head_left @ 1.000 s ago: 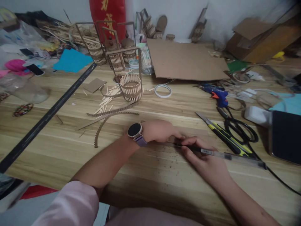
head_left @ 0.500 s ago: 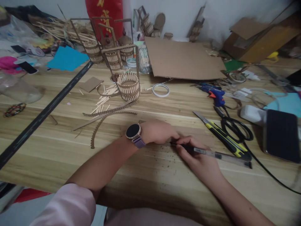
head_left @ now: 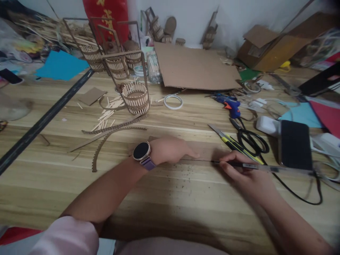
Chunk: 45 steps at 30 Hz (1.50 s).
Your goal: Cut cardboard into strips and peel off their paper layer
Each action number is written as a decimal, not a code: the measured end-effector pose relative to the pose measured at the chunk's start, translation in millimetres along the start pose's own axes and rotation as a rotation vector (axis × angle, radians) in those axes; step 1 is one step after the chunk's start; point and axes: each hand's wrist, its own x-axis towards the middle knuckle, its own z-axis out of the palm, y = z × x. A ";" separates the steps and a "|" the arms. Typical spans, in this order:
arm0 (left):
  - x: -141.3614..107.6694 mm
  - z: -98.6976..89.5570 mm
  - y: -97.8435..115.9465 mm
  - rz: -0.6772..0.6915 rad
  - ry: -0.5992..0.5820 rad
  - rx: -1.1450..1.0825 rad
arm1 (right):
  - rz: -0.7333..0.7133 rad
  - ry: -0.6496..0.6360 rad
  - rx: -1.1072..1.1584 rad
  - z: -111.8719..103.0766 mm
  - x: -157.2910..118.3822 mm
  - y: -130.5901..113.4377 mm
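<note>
My left hand point(head_left: 171, 150), with a watch point(head_left: 141, 151) on its wrist, presses down on a flat brown cardboard piece point(head_left: 208, 148). One finger stretches out to the right along it; the others are partly hidden beneath the hand. A pen point(head_left: 249, 165) with a clear barrel is pinched in my right hand point(head_left: 249, 177). Its tip touches the cardboard near the front edge, at the right end of a thin dark line. Small dark crumbs point(head_left: 183, 180) are scattered on the wooden table in front of the cardboard.
Right of my hands are a utility knife point(head_left: 225, 140), black scissors point(head_left: 253, 141), a phone point(head_left: 294, 145) and a blue glue gun point(head_left: 232, 108). Notched cardboard strips point(head_left: 99, 150), loose sticks point(head_left: 108, 111) and a small stick basket point(head_left: 136, 99) stand beyond my left arm. A cardboard sheet point(head_left: 196, 67) lies behind.
My right hand has slid to the right with the pen, away from my left hand, and a dark line shows between them. My left hand stays on the cardboard. The view has turned slightly right.
</note>
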 end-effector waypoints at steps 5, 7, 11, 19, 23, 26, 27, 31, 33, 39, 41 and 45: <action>1.3 3.8 -2.2 0.006 0.028 0.011 | 0.016 0.031 -0.002 -11.3 -4.4 18.4; 1.5 4.5 -3.0 0.012 0.030 0.017 | 0.034 0.028 0.000 -14.0 -5.6 19.7; 1.9 4.4 -3.8 0.023 0.034 0.027 | 0.060 0.045 0.010 -15.0 -8.0 16.0; 2.7 6.6 -5.3 0.012 0.038 0.007 | 0.139 0.116 0.092 -10.0 -12.0 20.3; 3.2 7.6 -6.3 0.006 0.038 -0.007 | 0.161 0.082 0.092 -13.8 -11.7 23.9; 3.3 6.4 -5.6 0.001 0.029 -0.010 | 0.142 0.086 0.045 -20.6 -11.7 25.9; 3.5 6.0 -5.6 0.003 0.029 -0.015 | 0.128 0.107 0.009 -22.8 -11.7 25.1; 6.6 6.7 -8.2 0.007 0.024 -0.056 | 0.020 0.243 -0.057 -19.8 -10.5 5.2; 8.4 8.3 -10.7 0.014 0.035 -0.070 | -0.046 0.187 0.008 -7.4 -9.1 -13.3; 7.1 4.8 -11.9 0.065 0.050 -0.135 | -0.053 -0.029 0.125 43.8 -3.4 -53.4; 5.6 1.3 -10.2 0.097 0.046 -0.160 | -0.055 -0.073 0.140 53.0 -0.9 -56.2; 5.6 -2.2 -8.6 0.121 0.041 -0.152 | -0.092 -0.065 0.149 61.2 3.2 -55.5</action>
